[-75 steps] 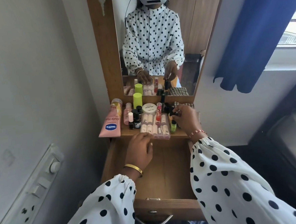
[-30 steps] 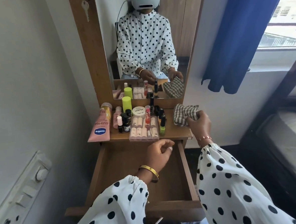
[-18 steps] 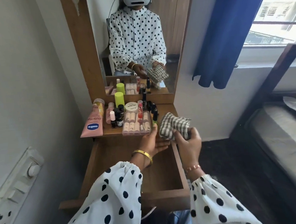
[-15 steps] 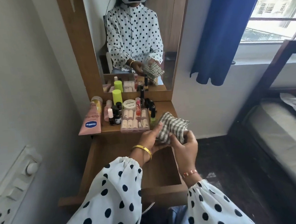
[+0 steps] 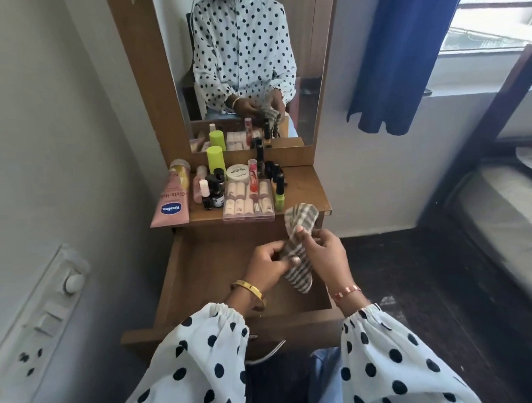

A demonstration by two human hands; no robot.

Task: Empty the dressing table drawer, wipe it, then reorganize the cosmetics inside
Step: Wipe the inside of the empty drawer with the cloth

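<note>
The wooden drawer (image 5: 200,267) is pulled open below the dressing table top (image 5: 304,186), and its visible bottom is bare. Above the drawer both hands hold a checked grey-and-white cloth (image 5: 300,271). My left hand (image 5: 267,263) pinches its left edge. My right hand (image 5: 322,254) grips its right side. The cosmetics stand on the table top: a pink Vaseline tube (image 5: 171,201), a lime-green bottle (image 5: 215,157), a white round jar (image 5: 237,173), a clear case of small tubes (image 5: 247,202), a green nail polish (image 5: 279,194) and several dark little bottles (image 5: 214,189).
A mirror (image 5: 250,62) in a wooden frame rises behind the table. A wall with a switch panel (image 5: 41,314) is close on the left. A blue curtain (image 5: 405,52), a window and a bed (image 5: 508,217) lie to the right, with dark floor between.
My right hand picked the checked cloth up from the right of the table top and brought it over the drawer. My left hand rose from the drawer and took hold of it too.
</note>
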